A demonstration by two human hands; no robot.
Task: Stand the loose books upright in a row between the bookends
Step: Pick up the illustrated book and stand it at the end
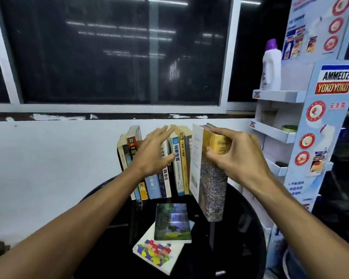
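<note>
At the right end of the row of books (178, 170), head view: the right hand (236, 156) grips a thick book (212, 188) near its top, fingers wrapped over the spine, thumb on the near side. The book is upright, its lower end in front of the row, at or just above the table (240, 238); cannot tell which. A white cover (195, 158) touches the thick book on the side nearest the row; a separate thin book or its own cover, can't tell. The left hand (151, 156) is flat with fingers straight and spread, pressing on the spines mid-row and holding nothing. To do the step well, I'd brace the row leftward with the flat hand so nothing fans out, slide the thick book back flush against the row's right end, spine out, and set it square before letting go. The row leans a bit, so it may tip. Bookends not made out. In front of the row two loose ones lie flat: a waterfall book (172, 222) partly on a block-pattern book (155, 256), both waiting. The surface is a black glossy round table. Behind the row is a white wall (48, 158), above it a dark window (117, 51). Right of the row is a cardboard display stand (318, 137) with a white bottle (271, 63) on top.
</note>
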